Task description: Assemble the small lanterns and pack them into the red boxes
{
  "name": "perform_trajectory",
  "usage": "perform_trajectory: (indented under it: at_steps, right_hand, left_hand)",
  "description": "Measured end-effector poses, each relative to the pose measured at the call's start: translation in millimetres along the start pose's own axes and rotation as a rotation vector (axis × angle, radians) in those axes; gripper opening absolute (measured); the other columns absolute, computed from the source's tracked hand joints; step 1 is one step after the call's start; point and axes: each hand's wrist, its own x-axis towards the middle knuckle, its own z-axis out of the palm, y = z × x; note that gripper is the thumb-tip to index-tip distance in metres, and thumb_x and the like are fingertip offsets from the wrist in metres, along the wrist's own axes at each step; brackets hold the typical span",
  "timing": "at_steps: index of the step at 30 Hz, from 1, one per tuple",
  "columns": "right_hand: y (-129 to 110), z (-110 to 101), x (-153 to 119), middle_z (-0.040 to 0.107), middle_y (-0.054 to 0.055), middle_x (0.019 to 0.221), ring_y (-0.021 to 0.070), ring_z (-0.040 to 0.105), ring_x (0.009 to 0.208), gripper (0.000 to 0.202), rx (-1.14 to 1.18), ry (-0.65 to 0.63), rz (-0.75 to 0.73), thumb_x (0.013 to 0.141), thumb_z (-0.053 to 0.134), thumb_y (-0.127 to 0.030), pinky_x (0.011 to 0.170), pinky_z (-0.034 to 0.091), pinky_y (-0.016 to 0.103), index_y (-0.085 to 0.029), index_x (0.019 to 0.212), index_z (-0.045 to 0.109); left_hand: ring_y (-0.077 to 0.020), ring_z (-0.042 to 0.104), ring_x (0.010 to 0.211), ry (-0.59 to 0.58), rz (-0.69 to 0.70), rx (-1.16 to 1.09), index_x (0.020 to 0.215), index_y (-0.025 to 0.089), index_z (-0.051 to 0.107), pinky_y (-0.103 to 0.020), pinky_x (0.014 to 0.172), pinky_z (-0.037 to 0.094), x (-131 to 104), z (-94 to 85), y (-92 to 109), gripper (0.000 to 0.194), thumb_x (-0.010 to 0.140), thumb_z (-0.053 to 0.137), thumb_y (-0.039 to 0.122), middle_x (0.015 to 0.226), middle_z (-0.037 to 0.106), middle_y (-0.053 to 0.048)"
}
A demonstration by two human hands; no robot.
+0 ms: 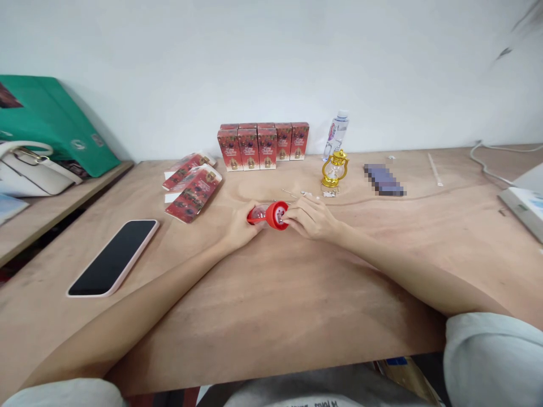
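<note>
A small red lantern [271, 217] lies on its side in my left hand [243, 227], its round base turned toward my right. My left fingers are wrapped around its clear middle and top. My right hand [311, 219] is closed in a pinch at the open underside of the base, where a pale inner part shows. What the right fingertips hold, if anything, is too small to make out. Just beyond my hands, small loose white pieces [309, 194] and thin metal bits lie on the table. A gold lantern [335, 169] stands upright behind them.
Several red printed boxes [266, 150] stand at the wall beside a water bottle [336, 134]. Two more boxes [194, 194] lie at the left, behind a phone [113, 259]. A blurred dark blue object [385, 180] and a white device with a cable [526, 204] are at the right.
</note>
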Motion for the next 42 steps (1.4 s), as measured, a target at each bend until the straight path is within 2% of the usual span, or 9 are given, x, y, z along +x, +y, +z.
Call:
perform_trajectory:
  at_steps: [9,13,16,18,21,24,26,31,42]
  right_hand:
    - [-7,4,-1,0.064,0.005,0.077,0.0165,0.055,0.068,0.013,-0.077,0.012,0.0,0.094,0.046,-0.016,0.061,0.04,0.031,-0.02,0.089,0.057]
    - [-7,1,0,0.067,0.006,0.084,0.0172,0.058,0.074,0.016,-0.077,0.094,-0.011,0.092,0.047,-0.012,0.065,0.043,0.03,-0.018,0.103,0.056]
    - [4,4,-9,0.068,0.009,0.094,0.0196,0.061,0.081,0.025,-0.118,0.153,0.133,0.092,0.045,-0.013,0.071,0.046,0.033,-0.017,0.115,0.055]
    - [19,8,-21,0.068,0.011,0.095,0.022,0.062,0.083,0.025,-0.16,0.144,0.285,0.092,0.044,-0.015,0.073,0.047,0.035,-0.016,0.114,0.057]
    - [45,14,-44,0.068,0.015,0.105,0.0276,0.062,0.096,0.027,-0.203,-0.014,0.525,0.089,0.044,-0.016,0.083,0.048,0.042,-0.014,0.111,0.06]
    - [65,17,-62,0.066,0.019,0.115,0.0346,0.06,0.107,0.033,-0.171,-0.288,0.757,0.083,0.051,-0.018,0.091,0.046,0.049,-0.009,0.113,0.062]
    - [72,18,-68,0.066,0.019,0.119,0.0353,0.06,0.111,0.039,-0.126,-0.395,0.822,0.081,0.053,-0.019,0.095,0.046,0.05,-0.008,0.118,0.061]
    - [76,20,-70,0.062,0.012,0.132,0.0266,0.057,0.122,0.041,0.048,-0.471,0.714,0.089,0.042,-0.017,0.104,0.044,0.043,-0.013,0.126,0.059]
    - [75,20,-68,0.074,0.011,0.1,0.0259,0.064,0.094,0.026,0.08,-0.389,0.683,0.089,0.051,-0.015,0.09,0.05,0.043,-0.016,0.098,0.075]
  left_hand:
    - [-0.0124,0.055,0.065,0.026,-0.001,0.007,0.086,0.015,0.062,-0.023,0.062,0.041,0,0.9,-3,0.018,0.072,0.068,0.025,0.077,0.066,0.0]
    - [-0.012,0.055,0.065,0.047,-0.006,0.022,0.085,0.015,0.062,-0.023,0.063,0.042,0,1.1,-3,0.017,0.071,0.068,0.024,0.075,0.065,0.001]
    - [-0.0129,0.057,0.069,0.075,-0.002,0.015,0.086,0.016,0.062,-0.024,0.065,0.044,0,1.2,-2,0.017,0.071,0.068,0.022,0.079,0.067,0.0]
    - [-0.0135,0.059,0.071,0.09,0.004,0.008,0.087,0.016,0.062,-0.024,0.066,0.045,0,1.1,-2,0.018,0.071,0.068,0.02,0.081,0.068,0.0]
    - [-0.0139,0.059,0.07,0.107,0.0,0.016,0.087,0.016,0.062,-0.024,0.066,0.045,0,0.6,-2,0.019,0.07,0.069,0.021,0.08,0.068,0.0]
    - [-0.014,0.059,0.07,0.098,0.003,0.024,0.087,0.016,0.061,-0.025,0.065,0.045,0,0.3,-2,0.019,0.07,0.068,0.02,0.08,0.068,0.0]
    - [-0.0137,0.058,0.068,0.09,-0.003,0.037,0.086,0.016,0.061,-0.024,0.064,0.044,0,0.1,-2,0.018,0.07,0.067,0.019,0.078,0.067,0.001]
    - [-0.0131,0.058,0.069,0.076,-0.004,0.016,0.082,0.017,0.059,-0.024,0.066,0.045,0,-0.6,2,0.017,0.069,0.069,0.02,0.077,0.066,0.001]
    - [-0.0117,0.052,0.062,0.084,0.023,0.032,0.076,0.017,0.056,-0.023,0.059,0.039,1,0.5,-3,0.016,0.069,0.067,0.026,0.069,0.061,0.002]
